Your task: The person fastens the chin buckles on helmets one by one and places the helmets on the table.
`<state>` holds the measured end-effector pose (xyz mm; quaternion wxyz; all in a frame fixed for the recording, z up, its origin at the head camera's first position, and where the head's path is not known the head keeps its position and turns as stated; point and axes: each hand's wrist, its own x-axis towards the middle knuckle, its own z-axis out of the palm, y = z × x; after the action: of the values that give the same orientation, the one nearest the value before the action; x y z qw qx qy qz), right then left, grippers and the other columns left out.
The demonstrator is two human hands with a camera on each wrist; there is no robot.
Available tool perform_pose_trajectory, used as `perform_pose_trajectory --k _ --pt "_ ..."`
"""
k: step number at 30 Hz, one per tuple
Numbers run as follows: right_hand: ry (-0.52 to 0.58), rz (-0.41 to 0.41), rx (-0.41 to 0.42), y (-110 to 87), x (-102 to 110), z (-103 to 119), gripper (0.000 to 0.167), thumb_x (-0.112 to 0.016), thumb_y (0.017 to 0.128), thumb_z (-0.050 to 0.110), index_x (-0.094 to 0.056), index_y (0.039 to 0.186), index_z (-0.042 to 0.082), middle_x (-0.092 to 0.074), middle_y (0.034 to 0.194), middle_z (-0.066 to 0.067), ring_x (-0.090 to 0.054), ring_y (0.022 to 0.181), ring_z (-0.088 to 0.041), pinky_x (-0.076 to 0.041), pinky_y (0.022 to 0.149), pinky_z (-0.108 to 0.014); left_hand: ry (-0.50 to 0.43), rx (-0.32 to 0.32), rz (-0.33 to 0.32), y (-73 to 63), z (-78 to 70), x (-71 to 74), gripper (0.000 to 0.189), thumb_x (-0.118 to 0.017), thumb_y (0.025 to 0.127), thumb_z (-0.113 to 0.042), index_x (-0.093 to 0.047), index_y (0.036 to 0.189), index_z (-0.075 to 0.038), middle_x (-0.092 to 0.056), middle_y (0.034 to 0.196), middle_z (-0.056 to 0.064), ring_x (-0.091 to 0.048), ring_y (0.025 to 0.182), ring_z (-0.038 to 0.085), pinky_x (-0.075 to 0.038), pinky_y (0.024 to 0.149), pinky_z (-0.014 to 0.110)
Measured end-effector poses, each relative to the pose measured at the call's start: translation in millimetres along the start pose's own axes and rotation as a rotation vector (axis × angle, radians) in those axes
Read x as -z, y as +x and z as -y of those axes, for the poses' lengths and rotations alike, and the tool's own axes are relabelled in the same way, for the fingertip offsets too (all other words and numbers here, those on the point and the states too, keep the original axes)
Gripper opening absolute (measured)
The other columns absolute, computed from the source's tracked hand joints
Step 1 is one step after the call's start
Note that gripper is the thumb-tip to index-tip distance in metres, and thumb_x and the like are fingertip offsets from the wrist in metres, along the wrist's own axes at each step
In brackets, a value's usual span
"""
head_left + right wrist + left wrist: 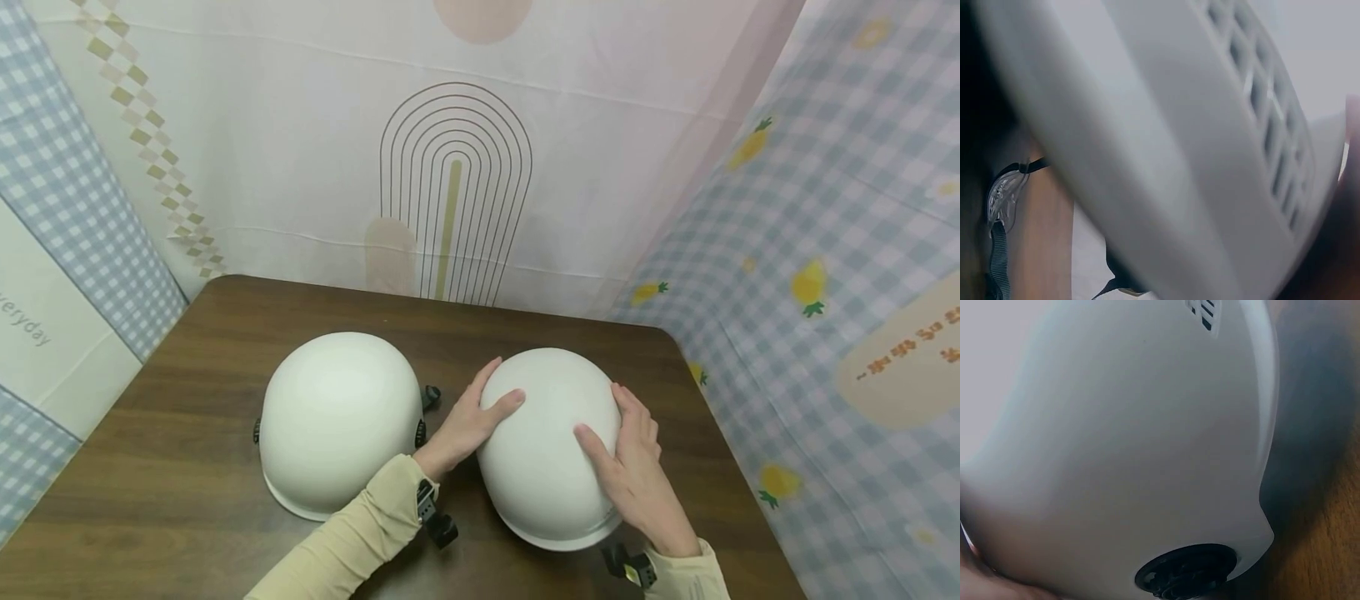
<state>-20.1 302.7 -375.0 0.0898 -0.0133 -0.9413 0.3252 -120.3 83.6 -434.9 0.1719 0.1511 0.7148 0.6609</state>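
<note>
A white helmet (551,433) is held between both hands at the right of the table. My left hand (467,421) grips its left side, thumb laid over the shell. On the opposite side my right hand (633,467) curves its fingers round the edge, thumb on top. In the left wrist view, a round black knob (1188,569) and part of a vent (1205,315) show on the shell. The right wrist view gives the rim, a vent grille (1272,119) and a dark strap (999,256) with a clear buckle (1007,194). Whether the helmet touches the table is unclear.
A second white helmet (341,417) with black side fittings stands on the dark wooden table (165,467), left of the held one. The left forearm passes in front of it. A patterned cloth (300,125) hangs behind, and a checked one (787,208) at the right.
</note>
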Motion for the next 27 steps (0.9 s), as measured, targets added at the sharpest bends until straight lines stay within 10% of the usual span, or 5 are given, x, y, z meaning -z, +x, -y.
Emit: perform_pose_trajectory --k 27 --pt "0.050 0.076 -0.045 0.9 0.1 -8.7 0.079 -0.051 0.098 0.046 -0.007 0.154 0.011 -0.012 0.152 -0.021 -0.017 0.131 -0.041 -0.022 0.096 -0.069 -0.014 0.000 -0.007 0.8 4.3 0.3 0.078 -0.061 0.088 -0.059 -0.022 0.152 -0.040 -0.025 0.156 0.007 -0.040 0.132 0.033 -0.043 0.093 0.056"
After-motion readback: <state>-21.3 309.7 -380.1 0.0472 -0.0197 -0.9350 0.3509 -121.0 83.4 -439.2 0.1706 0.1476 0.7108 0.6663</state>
